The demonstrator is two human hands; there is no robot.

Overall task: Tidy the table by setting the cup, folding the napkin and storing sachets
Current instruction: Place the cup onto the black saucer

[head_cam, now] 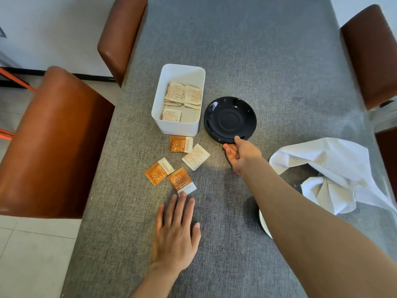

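My right hand [240,154] reaches forward and pinches the near rim of a black saucer [230,119], thumb on top and fingers under the edge. Flat on the grey tablecloth lies my left hand [176,235], fingers spread, its middle fingertip touching the nearest orange sachet [182,181]. Two more orange sachets [159,171] [181,144] and a cream one [196,157] lie loose in front of a white box [175,126] holding several cream sachets. A crumpled white napkin [326,168] sits at the right. My right forearm hides most of a cup [263,224]; only a white rim shows.
Brown leather chairs stand along the left edge [49,143] [120,33] and the right edge [371,54] of the table. The grey cloth [247,39] stretches bare beyond the box and saucer.
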